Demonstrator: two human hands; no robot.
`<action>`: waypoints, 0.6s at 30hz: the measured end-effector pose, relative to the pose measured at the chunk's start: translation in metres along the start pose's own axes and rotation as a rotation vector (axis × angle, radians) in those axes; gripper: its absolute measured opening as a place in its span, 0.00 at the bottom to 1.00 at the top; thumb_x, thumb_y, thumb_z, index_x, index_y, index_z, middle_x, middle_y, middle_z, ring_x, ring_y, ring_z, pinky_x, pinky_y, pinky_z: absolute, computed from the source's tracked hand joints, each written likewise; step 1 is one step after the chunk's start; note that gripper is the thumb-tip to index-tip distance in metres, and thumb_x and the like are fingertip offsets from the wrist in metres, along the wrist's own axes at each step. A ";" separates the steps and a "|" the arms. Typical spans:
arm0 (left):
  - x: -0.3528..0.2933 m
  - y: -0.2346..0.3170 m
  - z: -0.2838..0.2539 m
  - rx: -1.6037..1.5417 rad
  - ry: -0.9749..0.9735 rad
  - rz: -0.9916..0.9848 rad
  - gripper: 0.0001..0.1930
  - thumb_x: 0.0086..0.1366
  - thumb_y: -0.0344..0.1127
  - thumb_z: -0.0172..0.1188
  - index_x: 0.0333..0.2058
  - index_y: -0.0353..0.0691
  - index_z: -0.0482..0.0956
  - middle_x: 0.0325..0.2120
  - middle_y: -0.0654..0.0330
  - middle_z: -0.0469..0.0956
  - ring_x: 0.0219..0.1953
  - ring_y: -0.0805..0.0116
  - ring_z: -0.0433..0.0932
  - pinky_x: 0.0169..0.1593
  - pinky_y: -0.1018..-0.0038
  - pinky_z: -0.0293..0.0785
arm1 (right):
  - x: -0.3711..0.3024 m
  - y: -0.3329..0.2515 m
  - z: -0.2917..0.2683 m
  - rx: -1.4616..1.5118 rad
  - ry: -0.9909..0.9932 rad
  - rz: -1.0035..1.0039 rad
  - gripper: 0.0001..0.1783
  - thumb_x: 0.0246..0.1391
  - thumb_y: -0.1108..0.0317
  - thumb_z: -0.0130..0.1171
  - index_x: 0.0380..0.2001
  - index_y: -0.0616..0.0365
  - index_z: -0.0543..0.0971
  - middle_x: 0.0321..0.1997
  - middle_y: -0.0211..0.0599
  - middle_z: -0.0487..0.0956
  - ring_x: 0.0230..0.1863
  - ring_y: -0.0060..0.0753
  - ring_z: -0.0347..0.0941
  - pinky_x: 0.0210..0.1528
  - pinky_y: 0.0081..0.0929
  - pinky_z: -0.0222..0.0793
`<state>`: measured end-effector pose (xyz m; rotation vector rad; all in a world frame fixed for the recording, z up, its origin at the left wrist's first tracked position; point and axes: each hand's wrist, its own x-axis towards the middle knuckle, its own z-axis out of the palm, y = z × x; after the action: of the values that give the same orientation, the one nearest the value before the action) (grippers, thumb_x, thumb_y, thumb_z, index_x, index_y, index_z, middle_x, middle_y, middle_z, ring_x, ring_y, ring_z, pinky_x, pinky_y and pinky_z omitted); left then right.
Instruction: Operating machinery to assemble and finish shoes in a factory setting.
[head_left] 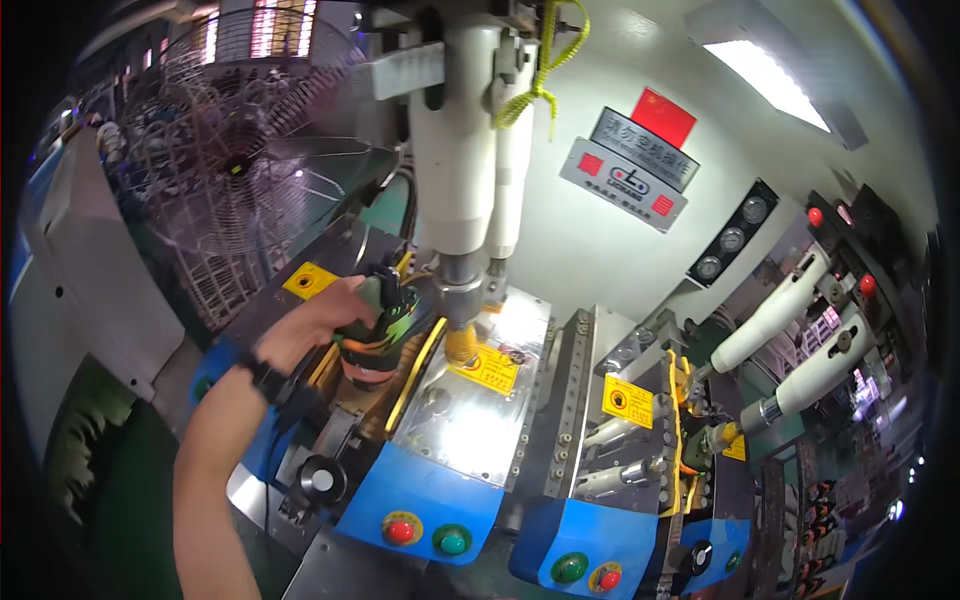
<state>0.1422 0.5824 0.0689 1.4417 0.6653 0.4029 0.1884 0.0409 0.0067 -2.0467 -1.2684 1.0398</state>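
Observation:
My left hand [345, 303] reaches in from the lower left, a dark band on its wrist. Its fingers are closed on the upper part of a shoe [392, 335] in black, green and orange. The shoe sits in the left station of a pressing machine, between yellow-edged side pads [415, 378]. Just right of it, a white press cylinder [455, 150] points down, with a yellow tip [461, 345] at its lower end. My right hand is out of view.
Blue panels carry a red button [400, 530] and a green button [452, 541]. To the right, a second station has slanted white cylinders [770, 310]. Gauges [732, 240] line the white machine wall. A wire fan [240, 165] stands back left; a shoe rack [820, 530] is lower right.

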 end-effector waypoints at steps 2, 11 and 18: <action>-0.085 -0.003 -0.008 -0.173 0.017 0.139 0.33 0.41 0.19 0.58 0.52 0.32 0.67 0.39 0.59 0.76 0.39 0.68 0.77 0.43 0.72 0.74 | 0.007 -0.001 0.001 0.002 0.001 -0.060 0.12 0.56 0.67 0.51 0.40 0.62 0.76 0.38 0.54 0.77 0.41 0.60 0.73 0.44 0.47 0.68; -0.482 -0.083 0.121 -0.584 1.131 0.063 0.24 0.41 0.27 0.53 0.44 0.34 0.71 0.34 0.55 0.76 0.36 0.61 0.78 0.43 0.64 0.79 | 0.014 0.007 0.017 0.022 -0.263 -0.415 0.09 0.55 0.70 0.52 0.38 0.61 0.76 0.38 0.50 0.78 0.43 0.55 0.73 0.45 0.43 0.69; -0.668 -0.211 0.227 -0.713 1.659 -0.167 0.28 0.41 0.17 0.53 0.48 0.36 0.70 0.35 0.56 0.76 0.39 0.59 0.79 0.43 0.66 0.78 | -0.010 -0.001 0.060 0.073 -0.697 -0.706 0.11 0.54 0.69 0.52 0.40 0.61 0.77 0.39 0.49 0.79 0.45 0.52 0.74 0.48 0.41 0.71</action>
<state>-0.2493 -0.0345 -0.0232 0.0848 1.6693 1.5454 0.1362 0.0342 -0.0234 -1.0134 -2.0367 1.4303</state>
